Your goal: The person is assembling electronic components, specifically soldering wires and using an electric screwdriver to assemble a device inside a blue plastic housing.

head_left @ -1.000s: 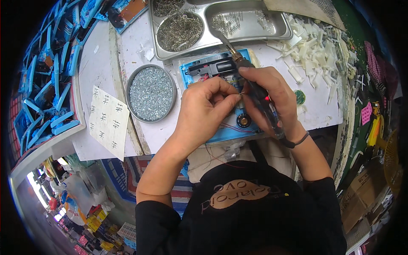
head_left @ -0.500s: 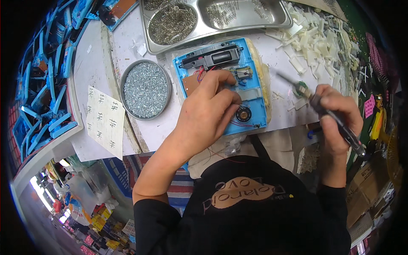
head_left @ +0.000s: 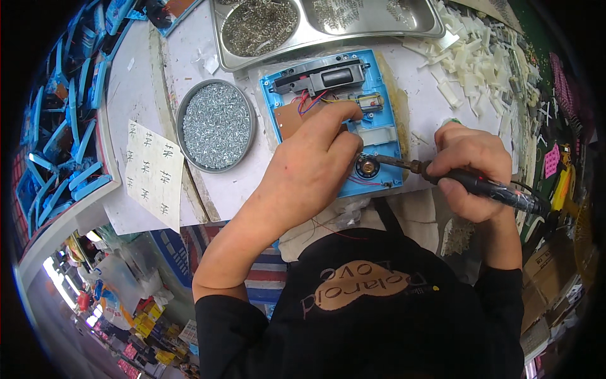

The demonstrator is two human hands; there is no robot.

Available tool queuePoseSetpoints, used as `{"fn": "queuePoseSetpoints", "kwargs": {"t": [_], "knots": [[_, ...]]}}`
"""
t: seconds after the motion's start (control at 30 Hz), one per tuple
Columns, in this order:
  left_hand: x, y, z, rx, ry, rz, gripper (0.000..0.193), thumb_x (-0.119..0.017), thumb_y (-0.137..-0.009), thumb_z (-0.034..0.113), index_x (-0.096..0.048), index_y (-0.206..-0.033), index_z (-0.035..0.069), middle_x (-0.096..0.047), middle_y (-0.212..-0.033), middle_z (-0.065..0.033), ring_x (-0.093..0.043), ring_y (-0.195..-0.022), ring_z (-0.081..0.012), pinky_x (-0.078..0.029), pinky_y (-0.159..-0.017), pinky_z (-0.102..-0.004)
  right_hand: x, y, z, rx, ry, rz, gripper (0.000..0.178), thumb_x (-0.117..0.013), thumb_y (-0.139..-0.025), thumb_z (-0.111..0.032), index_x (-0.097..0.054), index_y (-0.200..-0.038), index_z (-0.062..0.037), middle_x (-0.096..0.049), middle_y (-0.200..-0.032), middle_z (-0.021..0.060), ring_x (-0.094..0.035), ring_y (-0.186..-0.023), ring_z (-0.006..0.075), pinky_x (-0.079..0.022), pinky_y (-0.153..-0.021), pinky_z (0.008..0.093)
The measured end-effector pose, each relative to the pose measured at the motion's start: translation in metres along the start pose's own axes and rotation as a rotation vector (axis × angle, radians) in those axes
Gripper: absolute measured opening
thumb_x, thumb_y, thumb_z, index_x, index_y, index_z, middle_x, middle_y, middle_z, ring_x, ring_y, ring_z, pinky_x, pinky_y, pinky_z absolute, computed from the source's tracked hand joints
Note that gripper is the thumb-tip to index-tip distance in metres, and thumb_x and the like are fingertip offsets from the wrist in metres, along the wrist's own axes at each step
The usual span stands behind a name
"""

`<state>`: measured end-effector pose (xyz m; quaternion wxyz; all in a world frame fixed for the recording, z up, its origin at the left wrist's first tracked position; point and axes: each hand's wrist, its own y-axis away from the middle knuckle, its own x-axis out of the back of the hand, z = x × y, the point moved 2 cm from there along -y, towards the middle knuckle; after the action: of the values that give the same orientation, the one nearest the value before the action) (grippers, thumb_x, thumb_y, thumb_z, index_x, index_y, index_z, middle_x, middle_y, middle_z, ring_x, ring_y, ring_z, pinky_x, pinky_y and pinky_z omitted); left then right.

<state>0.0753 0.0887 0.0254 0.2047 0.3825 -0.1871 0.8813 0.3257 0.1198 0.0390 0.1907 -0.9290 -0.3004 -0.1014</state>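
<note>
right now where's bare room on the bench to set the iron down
Free: white top between the screw tin and blue case, and left of the tin above the paper. Crowded: white plastic bits at right, steel tray along the back.

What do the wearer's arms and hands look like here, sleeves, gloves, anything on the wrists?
Both hands are bare, no gloves: left hand, right hand. Forearms are uncovered too. Black long sleeves are pushed up, the left sleeve bunched near the elbow, the right sleeve ending higher on the forearm. No rings show, and nothing shows on either wrist in this view. No cables or markings on the arms.
</note>
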Motion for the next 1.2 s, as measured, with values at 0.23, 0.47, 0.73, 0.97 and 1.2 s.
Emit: {"fn": "queuePoseSetpoints", "kwargs": {"t": [0.23, 0.47, 0.73, 0.97, 1.2], "knots": [[-0.001, 0.000, -0.002, -0.027, 0.007, 0.027, 0.024, -0.074, -0.076, -0.009, -0.062, -0.095, 0.000, -0.058, -0.121, -0.0144, -0.068, -0.086, -0.0251, -0.056, -0.073, -0.0365, -0.003, -0.005, 0.001, -0.015, -0.004, -0.030, 0.021, -0.071, -0.068, -0.007, -0.073, -0.088, -0.0043, -0.061, -0.065, 0.0055, -0.055, -0.057, 0.0231, -0.043, -0.055, 0.0347], [-0.001, -0.001, -0.002, -0.024, 0.019, 0.022, 0.024, -0.074, -0.076, -0.008, -0.062, -0.096, 0.000, -0.059, -0.121, -0.0144, -0.068, -0.085, -0.0253, -0.056, -0.073, -0.0363, -0.003, -0.010, -0.005, -0.062, 0.073, -0.083, 0.019, -0.071, -0.072, -0.012, -0.069, -0.087, -0.0011, -0.063, -0.069, 0.0084, -0.054, -0.058, 0.0237, -0.045, -0.060, 0.0343], [0.003, -0.002, -0.001, -0.008, 0.004, -0.044, 0.013, -0.063, -0.084, 0.001, -0.062, -0.096, -0.001, -0.060, -0.125, -0.0165, -0.065, -0.109, -0.0342, -0.057, -0.087, -0.0406, 0.012, 0.000, -0.010, -0.243, -0.050, 0.006, 0.018, -0.072, -0.081, -0.009, -0.070, -0.096, 0.0010, -0.061, -0.066, 0.0000, -0.049, -0.054, 0.0056, -0.034, -0.051, 0.0227], [0.005, -0.002, -0.003, -0.012, 0.092, -0.011, 0.015, -0.072, -0.079, 0.001, -0.065, -0.093, 0.001, -0.061, -0.121, -0.0150, -0.066, -0.099, -0.0311, -0.056, -0.081, -0.0410, 0.017, 0.004, -0.014, -0.108, -0.089, 0.064, 0.019, -0.071, -0.080, -0.009, -0.070, -0.095, 0.0016, -0.063, -0.070, 0.0021, -0.051, -0.055, 0.0068, -0.036, -0.052, 0.0233], [0.005, -0.003, -0.003, -0.016, 0.099, 0.000, 0.022, -0.077, -0.075, -0.003, -0.067, -0.095, 0.004, -0.060, -0.120, -0.0128, -0.065, -0.086, -0.0247, -0.054, -0.075, -0.0359, 0.010, -0.002, -0.012, -0.157, -0.031, -0.013, 0.019, -0.072, -0.077, -0.008, -0.071, -0.095, 0.0000, -0.059, -0.062, -0.0006, -0.050, -0.051, 0.0065, -0.035, -0.050, 0.0242]]}}
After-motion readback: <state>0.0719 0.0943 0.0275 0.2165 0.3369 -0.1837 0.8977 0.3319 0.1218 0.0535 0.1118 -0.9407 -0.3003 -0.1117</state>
